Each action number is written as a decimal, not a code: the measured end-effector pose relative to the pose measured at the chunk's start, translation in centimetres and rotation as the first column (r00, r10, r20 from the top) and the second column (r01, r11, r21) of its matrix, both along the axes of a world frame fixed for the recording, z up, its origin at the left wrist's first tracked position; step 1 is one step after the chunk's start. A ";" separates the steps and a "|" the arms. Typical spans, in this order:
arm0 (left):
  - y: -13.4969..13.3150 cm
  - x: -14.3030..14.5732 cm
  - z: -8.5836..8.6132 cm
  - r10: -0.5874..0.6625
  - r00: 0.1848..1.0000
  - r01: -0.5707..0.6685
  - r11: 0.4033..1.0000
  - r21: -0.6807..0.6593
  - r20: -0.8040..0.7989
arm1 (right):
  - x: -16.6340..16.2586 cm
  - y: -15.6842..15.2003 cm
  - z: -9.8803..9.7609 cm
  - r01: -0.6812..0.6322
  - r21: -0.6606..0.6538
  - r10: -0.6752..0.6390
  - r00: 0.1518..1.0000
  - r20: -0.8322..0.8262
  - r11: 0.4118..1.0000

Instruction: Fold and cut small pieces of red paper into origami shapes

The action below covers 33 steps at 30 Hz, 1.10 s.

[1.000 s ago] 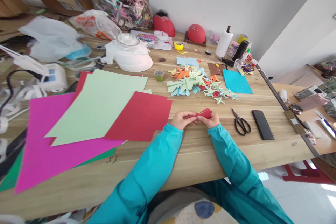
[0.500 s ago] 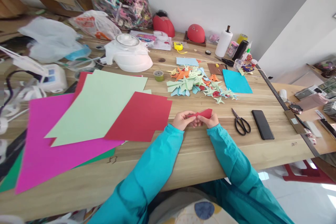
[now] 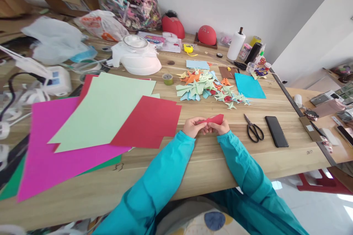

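Left hand (image 3: 191,127) and right hand (image 3: 221,126) both pinch the small folded red paper (image 3: 217,119) above the table (image 3: 206,170), left of the scissors (image 3: 255,132), its pale streak gone since a second ago, so folding seems ongoing.

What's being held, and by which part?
A folded red paper: left hand pinching its left end, right hand at its lower edge; exact contact partly hidden.

Single head-worn view, wide, facing forward and down over light-brown wood-grain worktop (image 3: 204,169); teal fabric sleeves (image 3: 162,169) enter bottom centre, grey-white wall (image 3: 209,0) upper right.
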State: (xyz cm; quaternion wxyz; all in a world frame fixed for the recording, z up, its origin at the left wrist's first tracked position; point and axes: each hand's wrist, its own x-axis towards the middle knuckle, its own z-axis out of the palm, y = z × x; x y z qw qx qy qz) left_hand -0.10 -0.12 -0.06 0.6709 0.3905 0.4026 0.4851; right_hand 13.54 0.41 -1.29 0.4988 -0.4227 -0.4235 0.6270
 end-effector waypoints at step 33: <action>0.1 0.0 0.1 -0.032 0.968 0.050 0.997 -0.067 0.247 | -0.5 -0.1 0.0 0.143 0.016 -0.141 0.983 -0.115 0.990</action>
